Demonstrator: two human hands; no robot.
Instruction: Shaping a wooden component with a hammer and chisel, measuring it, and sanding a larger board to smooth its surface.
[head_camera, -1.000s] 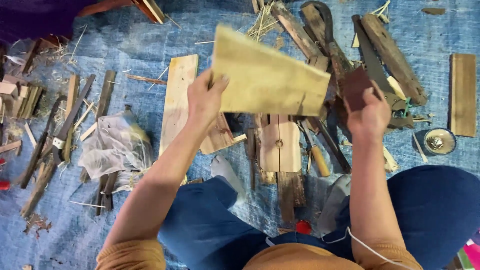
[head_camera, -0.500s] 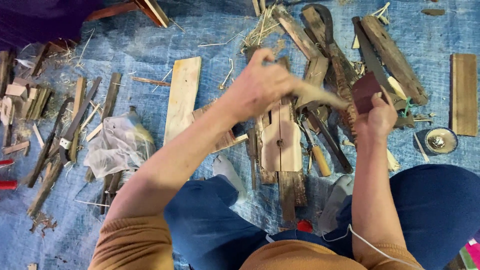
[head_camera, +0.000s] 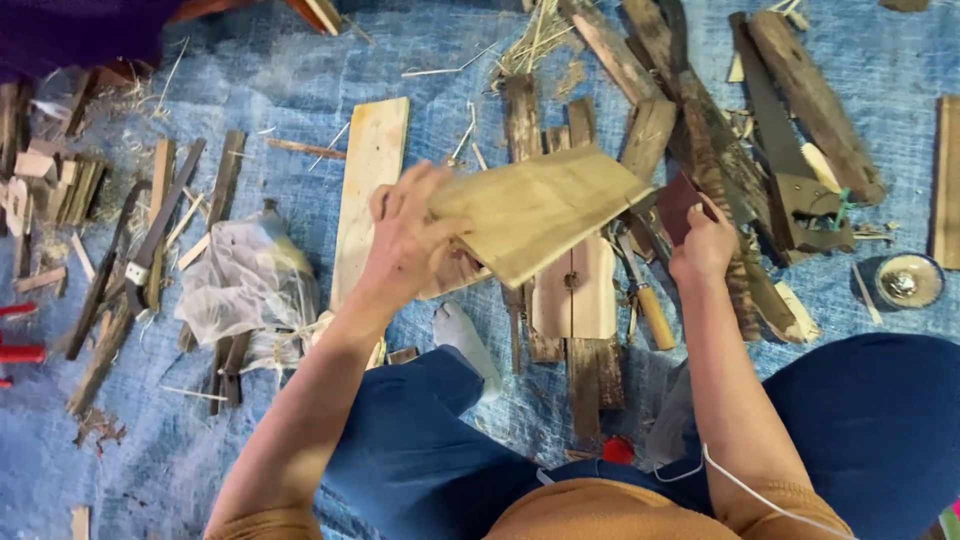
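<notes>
left hand (head_camera: 410, 245) has its fingers clamped on the pale wooden board (head_camera: 535, 210), held tilted above the blue tarp (head_camera: 300, 80) and wood scraps. right hand (head_camera: 703, 243) pinches a small dark reddish block (head_camera: 680, 205), just beside the board's right corner.

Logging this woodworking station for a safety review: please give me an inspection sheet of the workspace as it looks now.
Surface: blue woven tarp on the ground.
Job's things: pale flat wooden board; small dark reddish-brown block.
Clutter: dark weathered planks, long pale plank, crumpled clear plastic bag, yellow-handled tool, round metal tin.
Grippers: left hand grips the board; right hand holds the block.
Cables: thin white cord at the waist.
Surroundings: purple cloth top left.
</notes>
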